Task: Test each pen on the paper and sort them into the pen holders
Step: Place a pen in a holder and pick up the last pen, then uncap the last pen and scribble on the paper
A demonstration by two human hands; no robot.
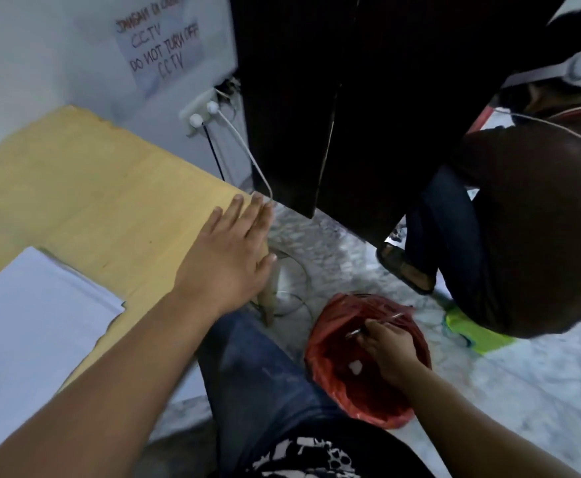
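My left hand (228, 251) rests flat with straight fingers on the right corner of the light wooden table (102, 201). A stack of white paper (37, 326) lies on the table at the lower left. My right hand (387, 346) is down inside a bin lined with a red plastic bag (333, 384) on the floor. Its fingers pinch a thin pen (359, 331) that points up and left. Another thin pen (390, 317) lies across the bag's rim just beyond the hand. No pen holders are in view.
A dark cabinet (333, 98) stands beyond the table's corner. A person in dark clothes (523, 219) crouches at the right. Cables run from a wall socket (199, 113) down past the table edge. A green item (471, 331) lies on the marbled floor.
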